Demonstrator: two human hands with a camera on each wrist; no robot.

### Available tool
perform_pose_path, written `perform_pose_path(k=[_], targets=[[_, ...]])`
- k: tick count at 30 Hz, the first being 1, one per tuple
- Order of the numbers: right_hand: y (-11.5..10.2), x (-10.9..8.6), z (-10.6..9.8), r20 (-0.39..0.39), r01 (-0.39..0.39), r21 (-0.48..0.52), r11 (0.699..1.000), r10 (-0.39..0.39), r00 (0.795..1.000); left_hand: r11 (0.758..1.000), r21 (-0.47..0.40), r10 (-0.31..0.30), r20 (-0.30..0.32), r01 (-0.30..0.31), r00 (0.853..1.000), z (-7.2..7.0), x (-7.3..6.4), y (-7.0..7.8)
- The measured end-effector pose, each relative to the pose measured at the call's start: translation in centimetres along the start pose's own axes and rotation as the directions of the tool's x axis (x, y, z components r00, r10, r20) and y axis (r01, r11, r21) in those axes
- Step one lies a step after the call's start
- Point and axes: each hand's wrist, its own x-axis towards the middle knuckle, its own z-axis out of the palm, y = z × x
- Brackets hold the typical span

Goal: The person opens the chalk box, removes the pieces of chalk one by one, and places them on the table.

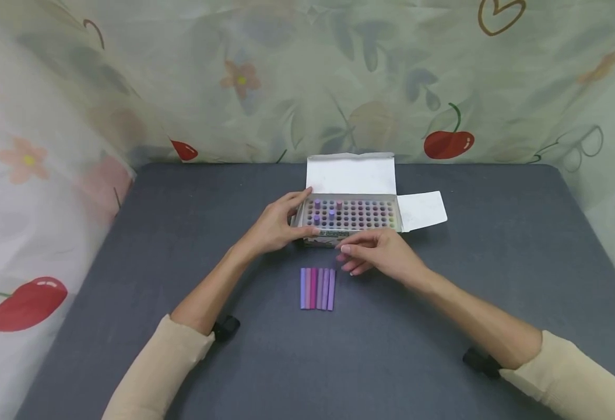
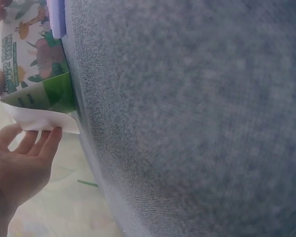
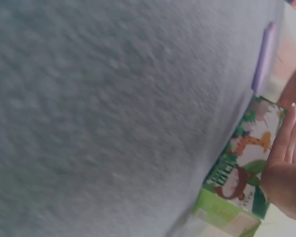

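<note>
A printed cardboard box (image 1: 324, 240) with an open white lid stands at mid-table, its inner tray (image 1: 359, 216) full of round holes. Several purple and pink chalk-like sticks (image 1: 331, 214) stand in the tray's left part. My left hand (image 1: 276, 224) grips the box's left end, thumb at the front edge and fingers at the back. Just in front of the box hovers my right hand (image 1: 383, 254), fingers loosely bent, with no stick showing between them. A row of chalk-like sticks (image 1: 313, 289), blue, pink and purple, lies side by side on the table before the box.
The box's white side flap (image 1: 422, 210) sticks out to the right, and its lid (image 1: 351, 174) leans back behind. A dark grey cloth covers the table (image 1: 401, 356). Patterned curtains (image 1: 297, 76) hang behind and at both sides.
</note>
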Motion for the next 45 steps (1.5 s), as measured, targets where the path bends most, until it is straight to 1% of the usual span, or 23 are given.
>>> perform_pose_path(k=[7,12,13,20,28,31,35,40,45], targets=[[-1.4,0.4,-0.6,0.006,0.048,-0.033,0.998,-0.048,0.999,1.0,-0.015,0.0,-0.011,0.0,1.0,0.1,-0.4,-0.2],[-2.3,0.9,-1.4,0.012,0.069,-0.087,0.994,-0.068,0.998,1.0,-0.015,-0.004,-0.009,0.004,1.0,0.1,-0.5,-0.2],[-2.4,1.0,-1.6,0.009,0.073,-0.103,0.992,-0.072,0.997,1.0,-0.016,-0.007,-0.008,0.007,1.0,0.1,-0.5,-0.2],[-3.0,1.8,-2.9,-0.032,0.106,-0.124,0.987,-0.111,0.993,0.999,-0.043,-0.011,-0.007,0.011,1.0,0.0,-0.6,0.0],[-3.0,2.5,-3.4,-0.084,0.143,-0.177,0.974,-0.16,0.984,0.999,-0.049,-0.006,-0.008,0.006,1.0,0.0,-0.7,-0.1],[-2.8,2.8,-3.5,-0.102,0.142,-0.193,0.971,-0.163,0.981,0.999,-0.052,-0.015,-0.002,0.014,1.0,0.2,-0.7,-0.2],[-2.5,3.4,-3.5,-0.128,0.13,-0.19,0.973,-0.155,0.98,0.998,-0.062,-0.027,-0.001,0.027,1.0,0.4,-0.8,-0.3],[-2.5,4.0,-3.6,-0.154,0.137,-0.169,0.976,-0.164,0.974,0.998,-0.061,-0.024,-0.008,0.024,1.0,0.3,-0.7,-0.2],[-2.6,4.7,-3.5,-0.157,0.151,-0.19,0.97,-0.182,0.971,0.999,-0.051,-0.019,-0.011,0.018,1.0,0.1,-0.7,-0.1]])
